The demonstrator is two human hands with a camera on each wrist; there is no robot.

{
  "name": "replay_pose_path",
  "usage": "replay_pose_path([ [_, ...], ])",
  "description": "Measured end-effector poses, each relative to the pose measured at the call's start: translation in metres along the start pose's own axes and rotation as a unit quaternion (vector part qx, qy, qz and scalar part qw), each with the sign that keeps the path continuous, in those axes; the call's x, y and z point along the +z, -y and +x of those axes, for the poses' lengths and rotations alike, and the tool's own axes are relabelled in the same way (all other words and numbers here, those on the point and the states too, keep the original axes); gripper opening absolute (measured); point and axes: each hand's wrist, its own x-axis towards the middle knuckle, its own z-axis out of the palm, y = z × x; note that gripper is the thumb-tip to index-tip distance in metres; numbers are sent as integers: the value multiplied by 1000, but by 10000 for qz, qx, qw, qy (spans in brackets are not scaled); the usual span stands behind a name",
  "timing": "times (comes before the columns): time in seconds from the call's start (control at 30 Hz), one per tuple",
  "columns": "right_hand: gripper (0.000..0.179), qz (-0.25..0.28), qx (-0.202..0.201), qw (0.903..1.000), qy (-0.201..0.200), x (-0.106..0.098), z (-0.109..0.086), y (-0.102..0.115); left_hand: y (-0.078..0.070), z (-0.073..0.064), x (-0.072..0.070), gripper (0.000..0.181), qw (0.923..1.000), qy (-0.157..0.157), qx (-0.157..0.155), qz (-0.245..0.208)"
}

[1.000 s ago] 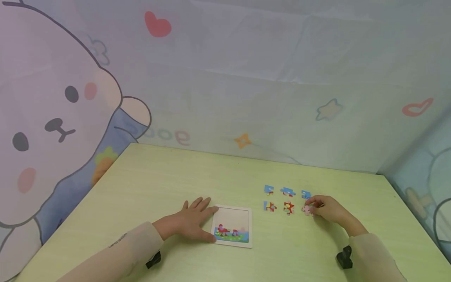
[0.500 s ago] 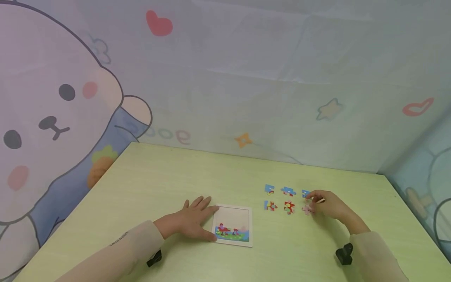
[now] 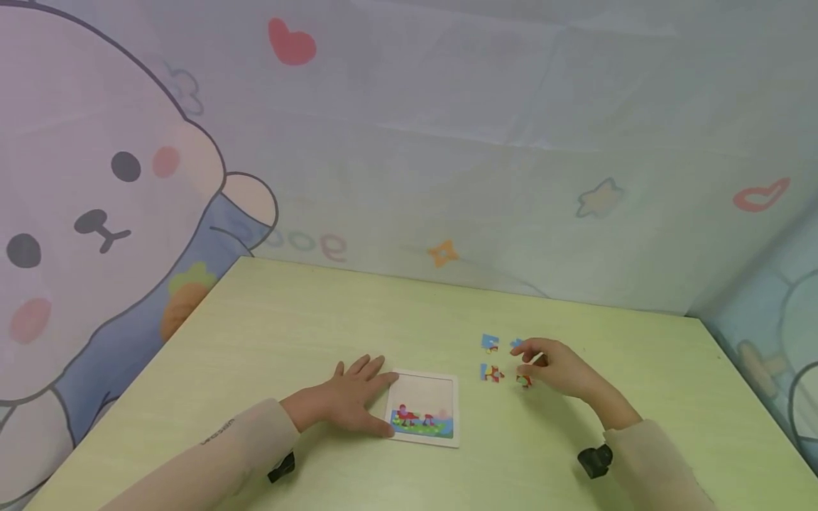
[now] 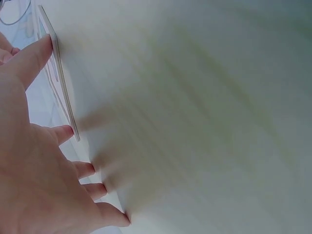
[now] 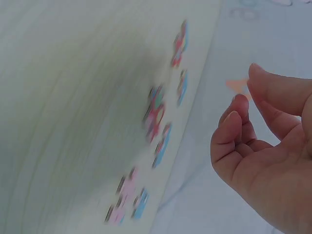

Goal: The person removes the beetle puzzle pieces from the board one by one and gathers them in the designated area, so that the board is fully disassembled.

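My left hand lies with spread fingers at the left side of a white-framed puzzle tray. Its thumb and index finger touch the frame edge, while the other fingertips rest on the table in the left wrist view. A picture strip of red, blue and green fills the tray's lower part. My right hand hovers over the loose jigsaw pieces, fingers loosely bent and holding nothing. Blue pieces and red pieces lie nearby. A pink piece shows in the right wrist view but is hidden in the head view.
The pale green table ends at a cartoon-printed cloth backdrop behind and at the sides. Black wrist devices hang below both sleeves.
My right hand has moved left from the pink piece to above the middle column of pieces. Those pieces stay where they were. My left hand stays against the tray.
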Motion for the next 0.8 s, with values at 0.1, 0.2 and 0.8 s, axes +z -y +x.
replay_pose_path([
  [0.1, 28, 75, -252, 9995, 148, 9, 2, 12, 0, 0, 0, 89, 10000, -10, 0, 16],
  [0.2, 29, 67, -445, 9986, 276, 17, 6, 21, 0, 0, 1, 89, 10000, -20, -5, 37],
  [0.8, 26, -115, -788, 9948, 641, 74, 23, 61, 1, 0, 0, 89, 10000, -36, 3, 65],
])
